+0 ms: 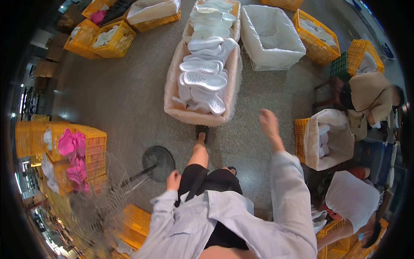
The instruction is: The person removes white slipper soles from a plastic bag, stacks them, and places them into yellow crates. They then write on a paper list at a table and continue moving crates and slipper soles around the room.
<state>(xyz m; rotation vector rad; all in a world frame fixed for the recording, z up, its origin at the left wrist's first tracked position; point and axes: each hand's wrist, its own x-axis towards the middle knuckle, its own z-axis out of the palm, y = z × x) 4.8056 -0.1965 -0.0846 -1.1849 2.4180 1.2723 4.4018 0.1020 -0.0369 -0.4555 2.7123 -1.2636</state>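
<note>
My left hand (173, 180) hangs beside my left thigh, near the black shorts. Its fingers are mostly turned out of sight, and nothing shows in it. Out in front on the other side, my right hand (269, 124) is loosely open and holds nothing. Ahead of me stands a lined crate (172, 93) heaped with white shoe insoles (203, 80), many dotted with small holes. The near edge of this crate is by my forward foot; both hands are apart from it. Behind it, a second lined crate (186, 30) holds pale greenish insoles (211, 32).
A white-lined crate (297, 56) stands far right of the insoles. Another lined crate (315, 149) sits right, near a seated person (371, 97) and a bending person (351, 198). Left are a fan (103, 196) on a round base (158, 163) and yellow crates (95, 149) with pink pieces (72, 142).
</note>
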